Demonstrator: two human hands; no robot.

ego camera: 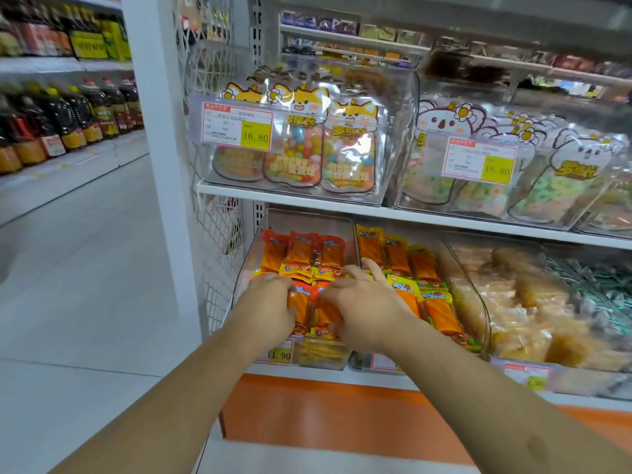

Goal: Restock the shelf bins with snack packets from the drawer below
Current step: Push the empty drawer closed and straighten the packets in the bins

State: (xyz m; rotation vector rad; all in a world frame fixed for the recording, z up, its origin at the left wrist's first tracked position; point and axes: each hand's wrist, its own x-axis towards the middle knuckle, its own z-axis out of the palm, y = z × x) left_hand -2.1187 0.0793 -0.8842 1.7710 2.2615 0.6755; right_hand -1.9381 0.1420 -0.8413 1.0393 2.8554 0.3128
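A clear bin at the left end of the lower shelf holds rows of orange snack packets. Both my hands are inside it at the front row. My left hand curls its fingers round the left side of a bunch of orange packets. My right hand grips the same bunch from the right, its fingers spread over the top. The bin next to it holds orange packets with yellow tops. Below the shelf is an orange drawer front, closed as far as I can see.
Further right on the lower shelf stand bins of pale wrapped snacks. The shelf above carries clear bins of candy bags with price tags reading 16.80. A white pillar and wire mesh panel bound the shelf's left side; bottles line the aisle beyond.
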